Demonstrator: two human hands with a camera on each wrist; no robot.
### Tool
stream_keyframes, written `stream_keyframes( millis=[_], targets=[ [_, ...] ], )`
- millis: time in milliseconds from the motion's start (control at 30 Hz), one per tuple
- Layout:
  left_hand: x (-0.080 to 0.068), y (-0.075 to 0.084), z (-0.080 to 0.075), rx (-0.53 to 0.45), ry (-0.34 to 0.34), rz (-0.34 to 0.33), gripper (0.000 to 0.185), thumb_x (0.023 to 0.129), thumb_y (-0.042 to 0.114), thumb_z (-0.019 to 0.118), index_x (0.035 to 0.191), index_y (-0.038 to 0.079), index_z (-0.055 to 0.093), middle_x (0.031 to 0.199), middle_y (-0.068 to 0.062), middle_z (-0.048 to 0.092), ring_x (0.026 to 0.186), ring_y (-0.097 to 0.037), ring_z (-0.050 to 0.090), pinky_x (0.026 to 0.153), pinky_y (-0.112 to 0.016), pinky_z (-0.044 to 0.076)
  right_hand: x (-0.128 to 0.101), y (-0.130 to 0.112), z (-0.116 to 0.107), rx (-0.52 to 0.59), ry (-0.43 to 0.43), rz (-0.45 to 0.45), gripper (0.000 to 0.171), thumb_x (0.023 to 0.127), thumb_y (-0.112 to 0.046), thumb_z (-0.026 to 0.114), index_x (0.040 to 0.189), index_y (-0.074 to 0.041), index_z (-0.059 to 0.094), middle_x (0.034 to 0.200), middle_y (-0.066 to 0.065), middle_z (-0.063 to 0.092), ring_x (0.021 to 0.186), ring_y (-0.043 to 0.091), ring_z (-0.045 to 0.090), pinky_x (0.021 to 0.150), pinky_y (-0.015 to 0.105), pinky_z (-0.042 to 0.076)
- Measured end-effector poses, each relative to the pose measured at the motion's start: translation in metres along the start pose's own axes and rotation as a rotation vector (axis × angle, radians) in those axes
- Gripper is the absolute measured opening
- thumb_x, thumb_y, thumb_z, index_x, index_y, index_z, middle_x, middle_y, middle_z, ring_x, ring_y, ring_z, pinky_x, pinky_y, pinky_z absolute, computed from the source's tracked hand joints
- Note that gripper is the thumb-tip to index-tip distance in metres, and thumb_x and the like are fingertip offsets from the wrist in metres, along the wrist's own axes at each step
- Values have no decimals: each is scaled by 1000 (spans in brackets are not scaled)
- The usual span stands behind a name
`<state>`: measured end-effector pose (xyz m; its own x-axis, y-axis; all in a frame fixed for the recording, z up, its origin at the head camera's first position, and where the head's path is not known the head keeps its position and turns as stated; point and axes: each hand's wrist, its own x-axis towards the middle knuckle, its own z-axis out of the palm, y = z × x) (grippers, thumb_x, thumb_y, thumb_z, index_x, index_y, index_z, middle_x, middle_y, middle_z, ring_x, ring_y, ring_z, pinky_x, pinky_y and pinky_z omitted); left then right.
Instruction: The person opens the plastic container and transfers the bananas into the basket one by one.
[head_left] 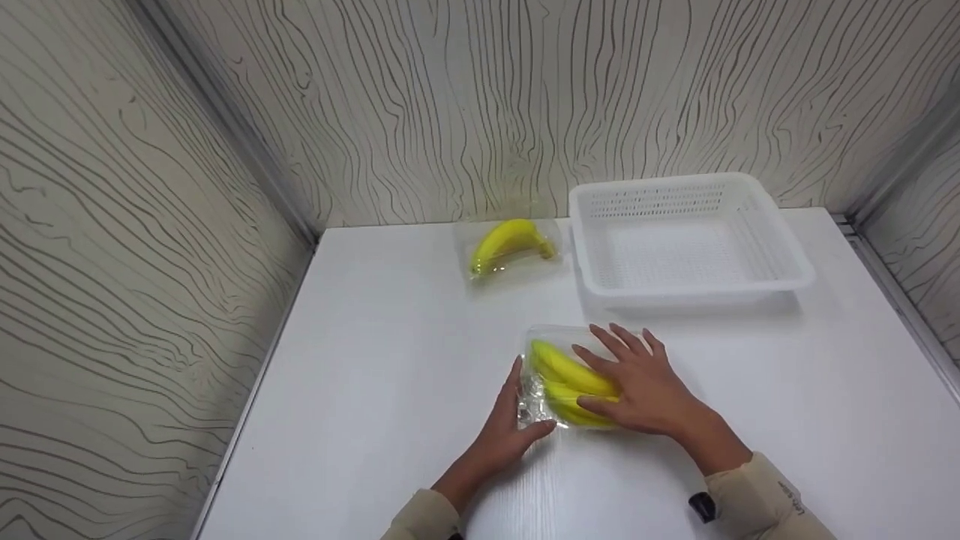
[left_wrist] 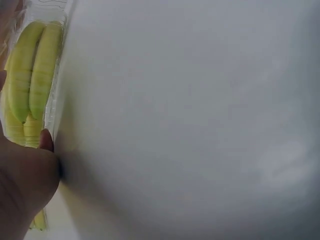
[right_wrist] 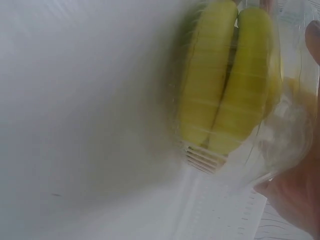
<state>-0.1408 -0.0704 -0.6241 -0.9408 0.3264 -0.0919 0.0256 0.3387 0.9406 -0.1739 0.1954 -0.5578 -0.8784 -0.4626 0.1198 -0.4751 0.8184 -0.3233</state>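
— Pressing flat, the right hand [head_left: 645, 386] lies spread atop the bagged bananas [head_left: 570, 382], just before the basket [head_left: 686, 236].
— Left hand [head_left: 506, 427]?
— Open grip, touching the bag's edge.

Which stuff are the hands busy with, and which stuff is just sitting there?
In use:
- near pack of bananas, in clear plastic
- left hand, touching the pack's left end
- right hand, lying flat on top of it

Just sitting there:
- second banana pack at the back
- white basket, empty, beside it
- white table
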Motion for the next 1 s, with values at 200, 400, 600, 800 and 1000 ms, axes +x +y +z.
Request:
stream_keyframes(
  millis=[200,400,600,800,1000],
  targets=[
    [1,-3,3,64,28,-6,116,90,56,75,174,27,1,180,-13,18,165,-36,26,131,-64,26,-3,0,0,-7,3,-9,79,92,-72,64,160,-35,50,175,8,37,162,42,33,126,75,18],
    [0,-2,5,67,42,-41,122,86,61,80,174,31,2,178,-14,25,162,-34,34,129,-63,33,-8,-2,2,-23,25,-41,82,91,-73,65,160,-32,51,175,10,36,162,44,32,124,77,18],
    [1,-2,5,71,52,-30,119,88,56,79,174,27,3,179,-14,23,164,-38,30,129,-66,30,-8,-1,6,-52,25,-49,87,89,-74,67,162,-31,48,176,12,34,163,45,28,126,76,16],
    [1,-2,5,109,51,1,115,92,58,74,174,21,2,180,-14,19,165,-38,27,131,-66,26,-12,4,-2,78,5,-58,98,80,-67,81,161,-22,50,175,17,34,164,48,24,128,75,11],
    [0,0,6,122,57,-3,113,92,60,71,174,20,3,181,-12,19,166,-36,25,132,-64,25,-19,11,-10,113,-22,-41,98,76,-65,87,161,-32,50,178,12,28,166,45,17,135,63,7]
  ],
)
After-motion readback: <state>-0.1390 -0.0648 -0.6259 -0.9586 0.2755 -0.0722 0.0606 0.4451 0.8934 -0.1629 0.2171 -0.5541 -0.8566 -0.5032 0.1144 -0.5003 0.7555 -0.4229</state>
